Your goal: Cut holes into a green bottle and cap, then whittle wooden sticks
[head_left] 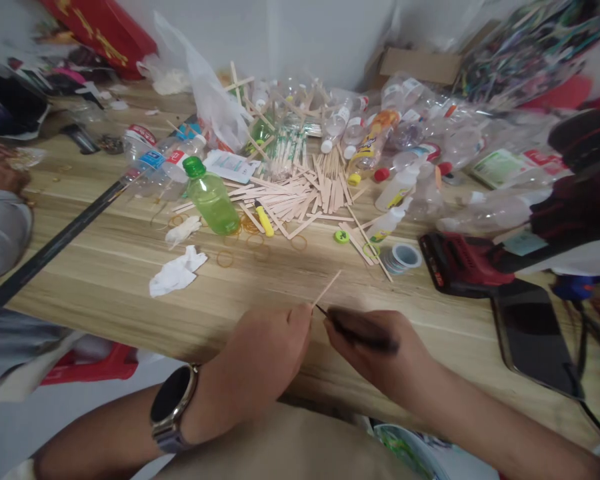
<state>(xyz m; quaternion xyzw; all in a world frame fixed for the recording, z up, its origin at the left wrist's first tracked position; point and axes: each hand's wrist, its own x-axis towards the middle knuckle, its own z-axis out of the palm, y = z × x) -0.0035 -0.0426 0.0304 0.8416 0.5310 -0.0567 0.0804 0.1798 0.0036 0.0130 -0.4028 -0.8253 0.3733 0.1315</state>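
Note:
My left hand (275,343), a watch on its wrist, is closed round a thin wooden stick (329,285) whose free end points up and away. In my right hand (380,350) is a dark-handled tool (363,330), blurred, with a thin dark tip. That tip meets or nearly meets the stick beside my left fingertips; contact cannot be made out. Both hands are just above the table's near edge. Beyond them lies a loose pile of flat wooden sticks (285,200), with a yellow-handled tool (264,219) and several rubber bands at its front.
A green bottle (213,200) stands left of the pile, near crumpled tissue (177,270). Rightward are a solder spool (403,258), a red-and-black power tool (480,263) and a phone (537,333). Plastic bottles (445,143) crowd the back. Another person's arm (3,233) rests at far left.

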